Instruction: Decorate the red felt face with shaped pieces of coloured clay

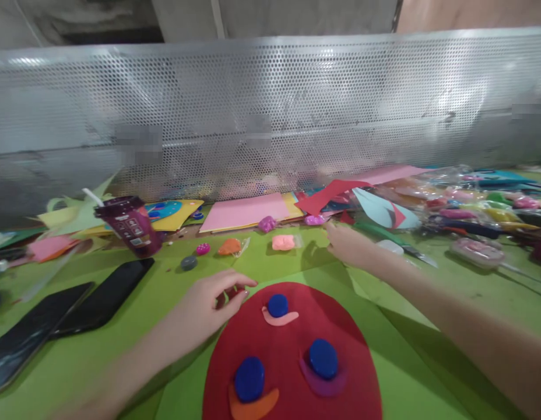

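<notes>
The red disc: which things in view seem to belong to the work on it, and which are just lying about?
Likely in use:
red disc
three blue pieces
curved strips
perhaps the pink lump and orange lump

Likely just lying about:
lidded cup
two dark phones

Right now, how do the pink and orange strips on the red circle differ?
The pink strip lies by the far blue disc; the orange strip, by the left blue disc.
In view, the pink strip looks slimmer, the orange strip broader.
Both curve and lie on the red circle.
</notes>
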Available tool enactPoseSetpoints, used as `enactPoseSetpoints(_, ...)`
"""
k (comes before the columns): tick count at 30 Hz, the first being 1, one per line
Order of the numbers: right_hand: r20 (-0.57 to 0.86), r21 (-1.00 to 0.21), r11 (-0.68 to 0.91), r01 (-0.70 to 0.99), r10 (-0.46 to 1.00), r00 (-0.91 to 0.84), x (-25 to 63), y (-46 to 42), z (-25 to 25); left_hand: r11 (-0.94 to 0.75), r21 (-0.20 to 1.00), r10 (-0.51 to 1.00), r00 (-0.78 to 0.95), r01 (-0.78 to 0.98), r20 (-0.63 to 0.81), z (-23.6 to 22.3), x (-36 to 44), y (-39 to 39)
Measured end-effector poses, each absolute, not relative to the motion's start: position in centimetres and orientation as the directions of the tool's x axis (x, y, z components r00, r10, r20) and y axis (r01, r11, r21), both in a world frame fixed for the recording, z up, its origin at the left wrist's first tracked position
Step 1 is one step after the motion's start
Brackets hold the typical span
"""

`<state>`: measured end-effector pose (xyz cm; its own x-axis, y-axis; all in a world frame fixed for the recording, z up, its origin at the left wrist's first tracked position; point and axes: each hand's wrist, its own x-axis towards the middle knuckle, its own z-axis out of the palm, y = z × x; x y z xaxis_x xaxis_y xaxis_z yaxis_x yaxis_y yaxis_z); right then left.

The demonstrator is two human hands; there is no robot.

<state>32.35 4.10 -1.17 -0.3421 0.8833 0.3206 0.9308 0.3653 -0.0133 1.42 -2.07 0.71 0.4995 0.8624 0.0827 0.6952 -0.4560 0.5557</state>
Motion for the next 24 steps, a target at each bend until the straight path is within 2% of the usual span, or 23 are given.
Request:
enactPoseSetpoints(6,0.406,-0.182,0.423,0.888,0.855,-0.324,28.6,1.9,1.7,-0.464,0.541,0.848,0.528,0.701,0.042,1.5,1.5,-2.8)
enactPoseSetpoints(8,0.427,-0.357,0.467,0.809,0.852,-0.303,26.8,0.9,2.2,-0.485,0.547,0.829,0.559,0.682,0.037,1.6,1.5,-2.9)
enactPoseSetpoints(10,0.4,-0.648,0.474,0.596,0.878,-0.264,25.0,-0.3,2.3,-0.502,0.544,0.814,0.579,0.672,0.036,1.6,1.3,-2.9)
enactPoseSetpoints(12,0.351,-0.809,0.435,0.396,0.897,-0.267,23.4,-1.5,2.4,-0.517,0.539,0.805,0.592,0.665,0.042,1.5,1.3,-2.8)
enactPoseSetpoints(14,0.34,-0.835,0.434,0.339,0.891,-0.301,22.2,-2.5,2.3,-0.533,0.54,0.795,0.605,0.652,0.054,1.5,1.2,-2.7)
enactPoseSetpoints(16,0.357,-0.82,0.452,0.35,0.883,-0.305,21.7,-3.2,2.1,-0.55,0.546,0.779,0.624,0.632,0.063,1.5,1.3,-2.7)
enactPoseSetpoints(20,0.34,-0.781,0.449,0.435,0.889,-0.307,21.5,-3.6,1.8,-0.576,0.546,0.75,0.659,0.609,0.058,1.5,1.3,-3.0)
enactPoseSetpoints(24,0.315,-0.671,0.49,0.556,0.868,-0.384,21.4,-4.0,1.4,-0.601,0.539,0.733,0.676,0.59,0.077,1.4,1.3,-3.1)
